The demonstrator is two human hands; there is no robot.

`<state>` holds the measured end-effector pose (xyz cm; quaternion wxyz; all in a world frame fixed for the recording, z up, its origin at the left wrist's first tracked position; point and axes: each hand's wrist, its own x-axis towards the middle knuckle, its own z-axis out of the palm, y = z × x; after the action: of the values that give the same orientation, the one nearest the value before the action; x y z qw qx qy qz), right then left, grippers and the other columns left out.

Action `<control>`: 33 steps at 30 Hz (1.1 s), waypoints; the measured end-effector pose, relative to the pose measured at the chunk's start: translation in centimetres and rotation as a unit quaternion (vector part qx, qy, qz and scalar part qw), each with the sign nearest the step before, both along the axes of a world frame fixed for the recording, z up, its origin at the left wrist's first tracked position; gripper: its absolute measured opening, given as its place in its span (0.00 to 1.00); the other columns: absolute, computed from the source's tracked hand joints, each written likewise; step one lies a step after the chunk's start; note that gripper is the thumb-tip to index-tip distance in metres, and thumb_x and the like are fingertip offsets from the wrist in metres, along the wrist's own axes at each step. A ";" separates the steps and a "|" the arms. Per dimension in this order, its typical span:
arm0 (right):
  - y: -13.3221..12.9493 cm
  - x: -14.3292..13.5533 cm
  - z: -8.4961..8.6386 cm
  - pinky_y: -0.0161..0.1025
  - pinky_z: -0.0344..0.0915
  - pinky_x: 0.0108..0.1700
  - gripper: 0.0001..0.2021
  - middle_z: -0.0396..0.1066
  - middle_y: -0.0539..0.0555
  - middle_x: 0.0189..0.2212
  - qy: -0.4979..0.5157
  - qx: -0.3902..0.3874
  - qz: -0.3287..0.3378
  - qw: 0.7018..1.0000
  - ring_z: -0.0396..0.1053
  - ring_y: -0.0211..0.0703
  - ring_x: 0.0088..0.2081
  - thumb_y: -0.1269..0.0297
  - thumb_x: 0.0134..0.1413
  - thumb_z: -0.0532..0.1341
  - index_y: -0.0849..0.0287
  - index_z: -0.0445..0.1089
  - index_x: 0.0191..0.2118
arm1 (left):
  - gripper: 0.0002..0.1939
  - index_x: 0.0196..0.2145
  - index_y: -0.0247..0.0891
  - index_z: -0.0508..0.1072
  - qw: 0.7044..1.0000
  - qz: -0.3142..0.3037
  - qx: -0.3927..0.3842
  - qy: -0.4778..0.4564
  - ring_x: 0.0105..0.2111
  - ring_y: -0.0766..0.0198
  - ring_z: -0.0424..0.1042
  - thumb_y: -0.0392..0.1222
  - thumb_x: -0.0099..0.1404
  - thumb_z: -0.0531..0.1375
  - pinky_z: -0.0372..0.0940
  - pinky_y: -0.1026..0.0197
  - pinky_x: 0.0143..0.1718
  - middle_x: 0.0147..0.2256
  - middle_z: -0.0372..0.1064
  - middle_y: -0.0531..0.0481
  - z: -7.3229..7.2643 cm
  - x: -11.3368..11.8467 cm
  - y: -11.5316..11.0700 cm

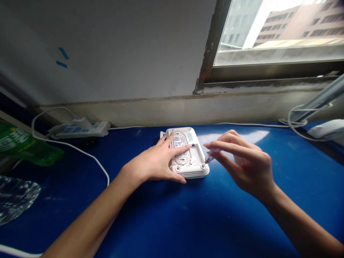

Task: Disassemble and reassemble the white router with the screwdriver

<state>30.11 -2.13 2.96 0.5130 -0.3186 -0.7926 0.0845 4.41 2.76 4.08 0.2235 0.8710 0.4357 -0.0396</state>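
Observation:
A white plastic device (199, 154) with vent holes, a printed label and round corner recesses lies on the blue table (172, 222). Across its left part rests my left hand (157, 161), fingers spread over the label side and thumb by the near edge. Just right of the device, my right hand (243, 163) pinches a small, partly see-through purplish item (212, 156) between thumb and fingers. The item's tip is close to the device's near right corner; whether they touch is unclear. What exactly the item is cannot be made out.
A white power strip (100, 129) with a plug and cable is at the back left. A green bottle (29, 145) and a clear plastic bottle (17, 197) lie at the left. A metal pole (319, 98) with wound cable stands at the right, near the wall and window.

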 end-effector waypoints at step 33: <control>-0.2 -0.4 -0.3 0.45 0.69 0.39 0.19 0.75 0.54 0.37 -0.015 -0.028 -0.020 0.999 0.71 0.48 0.39 0.73 0.63 0.68 0.49 0.77 0.57 | 0.56 0.74 0.69 0.50 1.000 0.003 -0.011 0.005 0.75 0.29 0.29 0.73 0.55 0.70 0.48 0.32 0.71 0.78 0.23 0.51 0.5 0.1 -0.2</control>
<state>29.73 -2.32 2.67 0.4937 -0.3501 -0.7908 0.0917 4.48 2.52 4.57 0.2307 0.8671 0.4389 -0.0476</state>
